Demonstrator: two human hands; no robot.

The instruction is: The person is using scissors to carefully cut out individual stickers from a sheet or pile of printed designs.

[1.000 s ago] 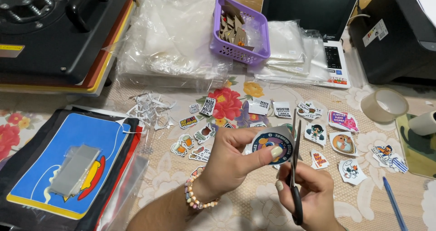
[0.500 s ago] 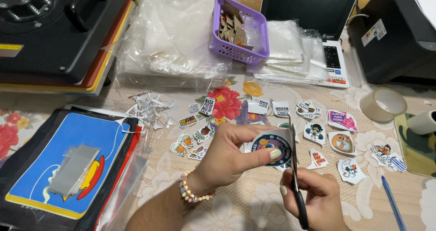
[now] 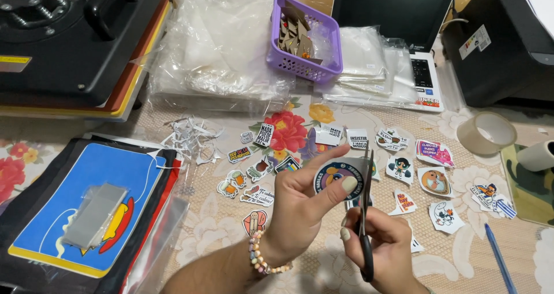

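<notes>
1. Setting was a small home craft and printing workshop, set up on a table under a beige lace cloth with red flowers (image 3: 288, 129).
2. A black heat press machine (image 3: 63, 34) stood at the far left; a black printer (image 3: 508, 45) stood at the far right.
3. Stacks of clear plastic sleeves (image 3: 219, 51) and a purple plastic basket of cardboard bits (image 3: 304, 40) lay behind.
4. Many small cut-out printed stickers (image 3: 433, 181) and white paper trimmings (image 3: 190, 138) were spread across the cloth.
5. A roll of clear tape (image 3: 486, 132) sat near the printer.

One head-worn camera looks steeply down, close over both hands, onto a cluttered flowered table (image 3: 202, 242)
</notes>
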